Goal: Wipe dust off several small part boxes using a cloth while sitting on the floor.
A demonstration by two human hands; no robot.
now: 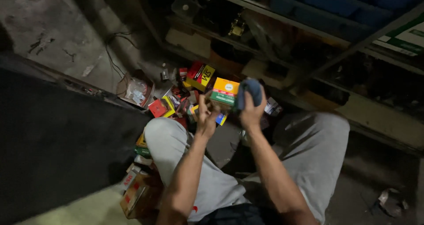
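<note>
You are crouched over the floor [66, 35] with both knees up, and your hands meet just above a heap of small cartons. Your left hand [206, 113] is raised with fingers curled around the lower left corner of a small carton [224, 92], orange on top and green below, grasping it by that corner. The carton is held up in the air between your hands, above the heap, not resting on anything. Its broad printed face is turned toward you, its long axis runs roughly left to right with a slight tilt down to the right, and its orange side points up and away toward the shelving.

Your right hand [251, 112] is clenched on a blue cloth [249, 92], bunched into a wad that stands up from your fist. The cloth sits just beside the carton's right edge and appears to touch it, though the blur makes the contact hard to confirm.

Below and behind the hands lies the pile of boxes [176, 103], red, yellow and green, tumbled at all angles. A red-and-yellow box [200, 75] leans at the far side. A metal shelf rack [309, 43] stands beyond, and an open cardboard box [134, 91] sits to the left of the pile. More cartons [139, 192] lie by your left knee.
</note>
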